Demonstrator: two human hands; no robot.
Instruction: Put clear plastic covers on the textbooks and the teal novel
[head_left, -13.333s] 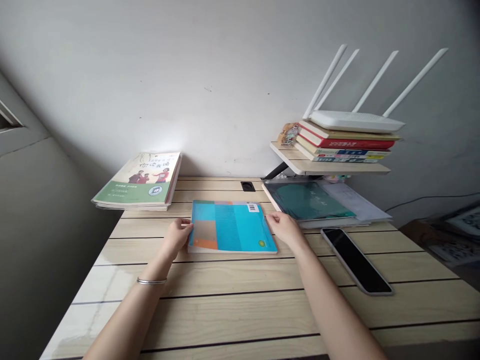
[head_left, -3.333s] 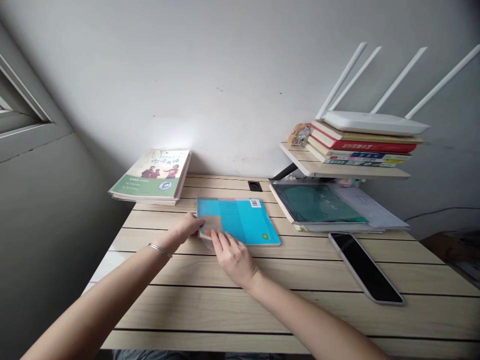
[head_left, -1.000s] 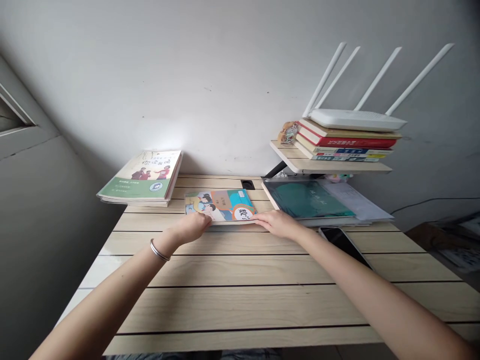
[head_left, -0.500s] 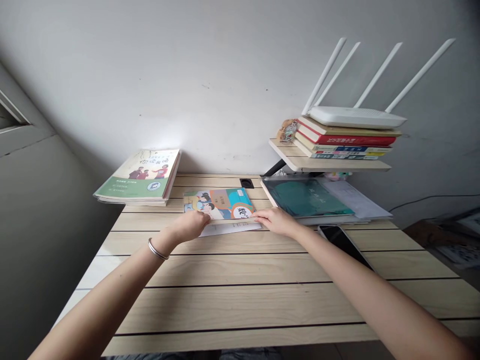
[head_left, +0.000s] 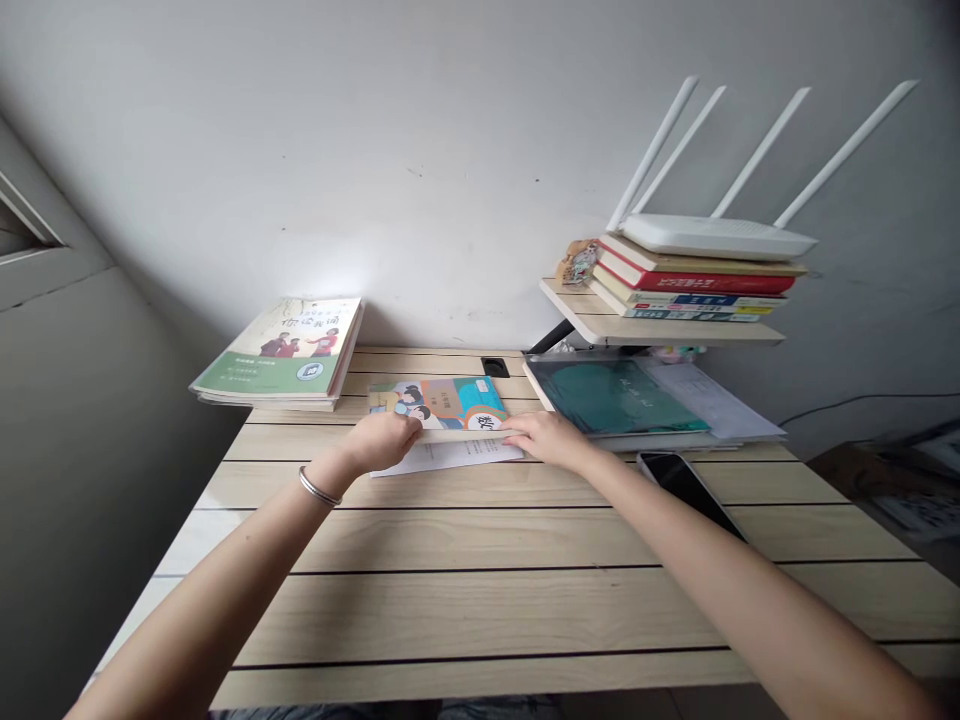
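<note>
Beyond broad desktop (head_left: 450, 610), left hand (head_left: 381, 441), right hand (head_left: 549, 440) at book's (head_left: 448, 398) near edge

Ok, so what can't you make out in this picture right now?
In the head view:
Mathematics textbook: near left corner covered by the left hand.
Printed white sheet: print too small to read; far part hidden by the textbook.
Phone: near end hidden by the right forearm.
Colourful thing: mostly hidden under the shelf.
Items at far right: dim, blurred, cut off by the picture's edge.
</note>
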